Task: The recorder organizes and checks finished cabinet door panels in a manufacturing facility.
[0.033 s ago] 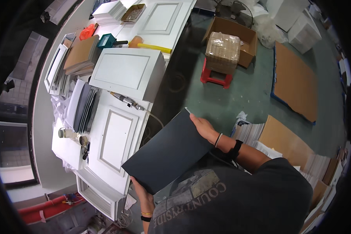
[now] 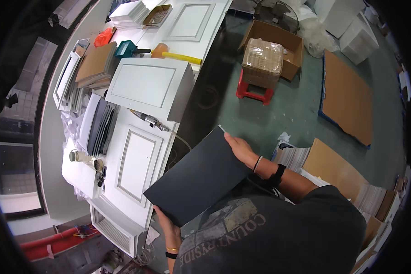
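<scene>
A flat dark grey panel (image 2: 194,178) is held tilted between my two hands, in front of my chest and beside the worktable's edge. My left hand (image 2: 168,224) grips its lower left edge, with the fingers mostly hidden beneath. At the upper right end, my right hand (image 2: 240,148) is closed on the edge, its fingers also out of sight under the panel. To the left, an air screwdriver-like tool (image 2: 151,120) with a hose lies on the table next to a white cabinet box (image 2: 144,86). A framed white door panel (image 2: 138,157) lies flat nearby.
Several dark panels (image 2: 102,128) stand stacked on the table's left. A yellow-handled mallet (image 2: 180,57) lies beyond the cabinet box. Across the floor, a taped carton (image 2: 262,59) rests on a red stool (image 2: 253,92). Board stacks (image 2: 294,157) stand by my right arm.
</scene>
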Demonstrator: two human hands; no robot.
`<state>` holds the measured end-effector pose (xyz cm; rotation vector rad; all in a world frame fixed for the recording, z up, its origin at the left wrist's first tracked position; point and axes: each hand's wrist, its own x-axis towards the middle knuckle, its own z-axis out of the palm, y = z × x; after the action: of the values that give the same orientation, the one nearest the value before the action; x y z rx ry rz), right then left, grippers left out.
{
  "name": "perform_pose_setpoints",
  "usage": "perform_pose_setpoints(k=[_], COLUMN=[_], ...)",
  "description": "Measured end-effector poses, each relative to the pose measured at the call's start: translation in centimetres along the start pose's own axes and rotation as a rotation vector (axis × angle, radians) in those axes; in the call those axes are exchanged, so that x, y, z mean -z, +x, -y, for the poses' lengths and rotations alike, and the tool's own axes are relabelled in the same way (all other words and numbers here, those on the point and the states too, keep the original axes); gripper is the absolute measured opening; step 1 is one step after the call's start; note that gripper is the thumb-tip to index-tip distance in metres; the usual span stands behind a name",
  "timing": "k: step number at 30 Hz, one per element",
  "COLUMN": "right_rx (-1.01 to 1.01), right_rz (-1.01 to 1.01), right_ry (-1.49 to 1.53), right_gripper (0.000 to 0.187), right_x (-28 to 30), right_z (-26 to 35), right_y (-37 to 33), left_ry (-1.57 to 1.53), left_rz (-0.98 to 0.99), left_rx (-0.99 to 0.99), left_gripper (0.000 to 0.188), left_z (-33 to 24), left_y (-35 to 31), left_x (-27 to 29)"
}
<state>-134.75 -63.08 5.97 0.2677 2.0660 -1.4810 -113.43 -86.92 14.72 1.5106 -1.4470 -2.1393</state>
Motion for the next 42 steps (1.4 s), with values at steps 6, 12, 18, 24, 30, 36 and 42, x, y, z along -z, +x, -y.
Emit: perform_pose_setpoints(k=[6,12,18,24,30,36,42], right_rx=[-0.021,-0.036,-0.111,-0.054,-0.055,-0.119,-0.022], right_rz=[0.064,-0.018,-0.046,-0.102,-0.078,-0.023,-0.041], right_ry=[0.061,0.163,0.342,0.479,0.649,0.560,0.449], right_gripper=[0.072,0.069,0.059,0.062,0.060,0.055,0.060], right_x=[6.1,9.2,13.0,16.1,20.9,27.6,30.5], right_z=[2.5,1.5,3.1,3.3,3.1,9.0,16.1], right_y=[3.6,5.0,3.3,5.3,12.1,21.2,28.6], left_ry=[0.032,0.055,0.056,0.031,0.083,0.120,0.024], left_rz=[-0.024,0.006,0.204,0.359,0.375,0.280,0.204], left_rx=[-0.018,0.080,0.097,0.129,0.084,0.132,0.123], left_gripper=[0.069,0.064,0.053,0.043,0.042,0.044,0.038], left_z=[-1.0,-2.4,-3.4,-5.3,-6.6,-8.9,-11.6], left_y=[0.8,1.8,3.2,4.6,8.2,11.7,14.7], left_x=[-6.5,-11.1,-14.0,-19.1,-27.4,-37.3,-43.3])
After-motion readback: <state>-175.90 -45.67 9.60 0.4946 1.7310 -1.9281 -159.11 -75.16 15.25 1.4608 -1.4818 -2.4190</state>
